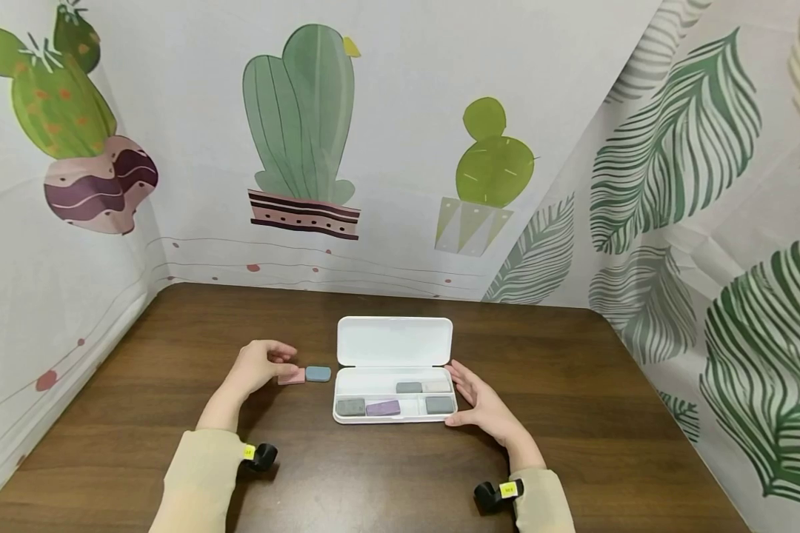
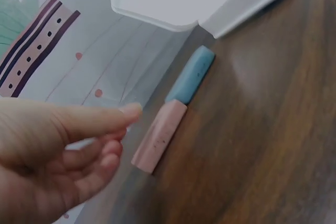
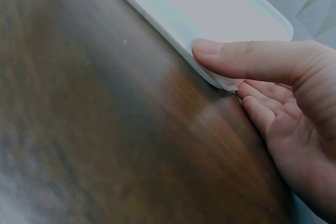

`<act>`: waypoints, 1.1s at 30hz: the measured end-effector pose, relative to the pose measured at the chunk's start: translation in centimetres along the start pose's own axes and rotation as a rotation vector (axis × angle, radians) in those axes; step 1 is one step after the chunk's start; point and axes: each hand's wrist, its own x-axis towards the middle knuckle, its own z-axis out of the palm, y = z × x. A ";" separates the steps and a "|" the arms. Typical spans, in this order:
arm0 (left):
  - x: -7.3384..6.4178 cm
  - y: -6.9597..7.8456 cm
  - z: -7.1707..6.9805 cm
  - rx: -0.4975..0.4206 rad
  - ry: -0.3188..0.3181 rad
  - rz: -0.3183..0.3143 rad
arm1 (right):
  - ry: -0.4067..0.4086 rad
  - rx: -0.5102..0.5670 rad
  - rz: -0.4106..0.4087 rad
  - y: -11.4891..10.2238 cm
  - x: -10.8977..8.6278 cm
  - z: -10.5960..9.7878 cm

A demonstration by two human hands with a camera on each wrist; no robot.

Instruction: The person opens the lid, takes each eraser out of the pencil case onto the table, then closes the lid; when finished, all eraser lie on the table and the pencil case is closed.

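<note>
An open white pencil case (image 1: 393, 418) lies on the table with its lid (image 1: 395, 340) tipped back. Several eraser-like blocks sit inside, among them a purple one (image 1: 383, 408) and grey ones (image 1: 439, 405). My right hand (image 1: 483, 407) holds the case's right end, thumb at the front corner and fingers along the side. Left of the case, a pink eraser (image 2: 160, 137) and a blue eraser (image 2: 190, 74) lie end to end. My left hand (image 1: 260, 366) hovers beside the pink one, fingers loosely bent, with a gap between thumb and fingers and nothing held.
The brown wooden table (image 1: 373, 481) reaches back to a printed cloth (image 1: 400, 148) with cactus and leaf pictures. Cloth also hangs along the left and right sides. A small black camera sits on each wrist.
</note>
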 end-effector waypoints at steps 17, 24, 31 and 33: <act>0.3 4.2 2.5 -0.252 -0.082 0.114 | 0.004 -0.001 0.007 0.2 -0.1 -0.1; 0.4 6.3 5.5 -0.164 -0.140 0.322 | 0.004 -0.015 0.009 0.1 0.0 -0.1; 0.5 8.5 8.7 -0.105 -0.223 0.360 | 0.004 -0.009 0.003 0.0 0.0 -0.1; 0.6 9.1 9.3 -0.095 -0.248 0.343 | 0.002 -0.007 0.003 0.0 0.0 -0.1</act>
